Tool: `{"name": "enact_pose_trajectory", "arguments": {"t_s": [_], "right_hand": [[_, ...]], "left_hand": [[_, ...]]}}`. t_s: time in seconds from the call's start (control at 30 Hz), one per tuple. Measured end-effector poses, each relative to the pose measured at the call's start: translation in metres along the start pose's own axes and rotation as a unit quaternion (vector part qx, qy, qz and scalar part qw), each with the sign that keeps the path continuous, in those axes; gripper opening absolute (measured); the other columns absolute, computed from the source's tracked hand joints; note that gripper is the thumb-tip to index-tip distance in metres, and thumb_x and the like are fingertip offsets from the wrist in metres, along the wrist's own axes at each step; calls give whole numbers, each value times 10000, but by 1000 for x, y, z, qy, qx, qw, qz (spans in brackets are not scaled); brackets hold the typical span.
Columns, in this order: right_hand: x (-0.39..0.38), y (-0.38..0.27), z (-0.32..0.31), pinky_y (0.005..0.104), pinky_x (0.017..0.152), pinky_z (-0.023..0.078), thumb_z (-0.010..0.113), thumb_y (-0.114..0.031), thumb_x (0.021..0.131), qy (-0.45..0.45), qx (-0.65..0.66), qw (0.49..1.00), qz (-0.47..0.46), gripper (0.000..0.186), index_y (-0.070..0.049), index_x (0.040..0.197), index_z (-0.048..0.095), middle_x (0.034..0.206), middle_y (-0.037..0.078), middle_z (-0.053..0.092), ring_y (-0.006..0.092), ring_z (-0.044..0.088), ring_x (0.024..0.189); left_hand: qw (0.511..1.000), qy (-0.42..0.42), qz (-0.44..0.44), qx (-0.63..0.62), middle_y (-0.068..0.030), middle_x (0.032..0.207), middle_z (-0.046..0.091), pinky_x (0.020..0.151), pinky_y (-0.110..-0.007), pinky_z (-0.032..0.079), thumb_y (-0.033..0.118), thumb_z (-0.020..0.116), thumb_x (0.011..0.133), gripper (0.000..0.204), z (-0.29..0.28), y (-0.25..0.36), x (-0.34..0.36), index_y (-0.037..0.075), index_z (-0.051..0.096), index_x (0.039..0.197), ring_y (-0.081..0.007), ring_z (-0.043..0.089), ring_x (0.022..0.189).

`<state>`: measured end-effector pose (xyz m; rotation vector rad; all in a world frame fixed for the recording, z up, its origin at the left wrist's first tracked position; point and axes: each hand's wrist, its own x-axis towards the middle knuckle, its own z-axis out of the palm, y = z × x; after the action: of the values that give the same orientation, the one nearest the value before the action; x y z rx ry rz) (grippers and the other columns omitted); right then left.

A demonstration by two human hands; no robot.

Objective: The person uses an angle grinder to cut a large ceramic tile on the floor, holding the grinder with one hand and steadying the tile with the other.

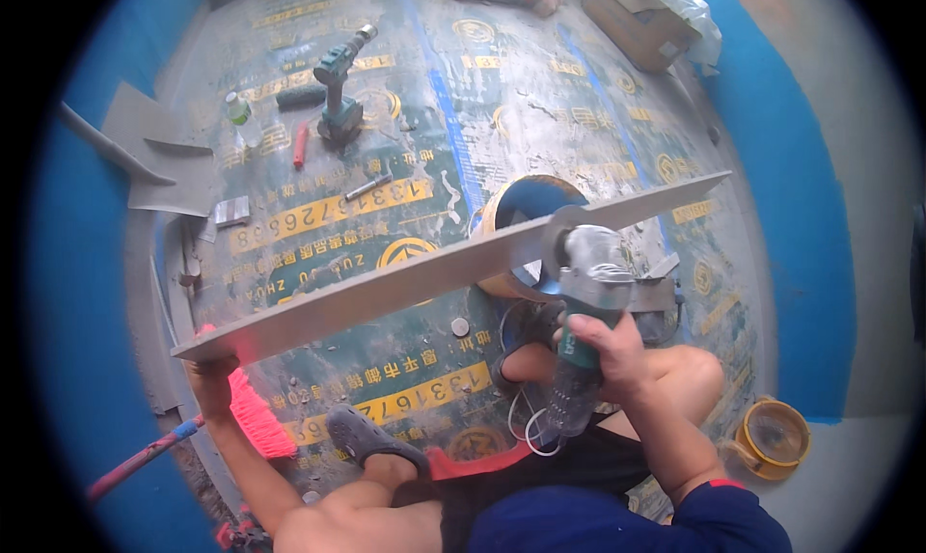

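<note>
Spanning long, flat, grey-brown board: slanting from near left to far right;
Round, blue-lined, yellowish bucket: beneath the board's right half;
Grey-and-green angle grinder: disc overlapping the board;
Right hand: clenched round the grinder's body;
Left hand: grasping the board's left end, fingers partly hidden.

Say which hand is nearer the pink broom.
Left. The left hand, holding the long strip, is beside the pink broom; the right hand, holding the grinder, is well to its right.
</note>
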<state>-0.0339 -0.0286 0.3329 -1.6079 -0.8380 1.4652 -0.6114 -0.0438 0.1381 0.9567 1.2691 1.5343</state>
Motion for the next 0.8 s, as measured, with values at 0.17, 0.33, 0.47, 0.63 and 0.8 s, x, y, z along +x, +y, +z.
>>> {"name": "enact_pose_trajectory", "arguments": {"t_s": [0.17,0.33,0.47,0.63,0.8], "right_hand": [[15,-19,-32,328,775,573,690,-267,829,-4,84,977,-194,555,32,1280,566,1092,143,668,185,677,929],[66,-34,-48,353,838,549,700,-195,802,-61,39,971,-230,648,51,1376,530,1310,175,639,206,682,934],[81,-29,-53,351,841,541,712,-165,797,-86,0,966,-244,587,49,1328,585,1257,151,659,200,687,933],[90,-30,-59,328,843,531,734,-167,806,-93,-32,965,-245,528,48,1275,622,1177,121,687,175,679,934],[96,-26,-51,315,863,526,760,-135,803,-81,-48,962,-257,466,49,1216,646,1115,98,700,155,662,967]], "left_hand": [[999,-14,-15,31,0,869,637,596,-234,474,363,625,1001,298,20,19,-5,70,676,1009,-95,601,754],[997,-2,0,76,2,854,627,594,-231,461,360,660,977,302,18,20,-7,59,675,957,-87,587,743],[993,0,1,118,-20,909,666,650,-257,518,334,663,966,302,20,28,-15,35,699,991,-114,629,789],[994,0,-8,111,-39,950,689,732,-285,551,194,708,921,205,27,41,-17,25,703,1037,-131,650,839],[988,4,40,146,-4,885,644,751,-251,490,60,759,865,151,33,86,-22,34,652,968,-89,590,826]]}}
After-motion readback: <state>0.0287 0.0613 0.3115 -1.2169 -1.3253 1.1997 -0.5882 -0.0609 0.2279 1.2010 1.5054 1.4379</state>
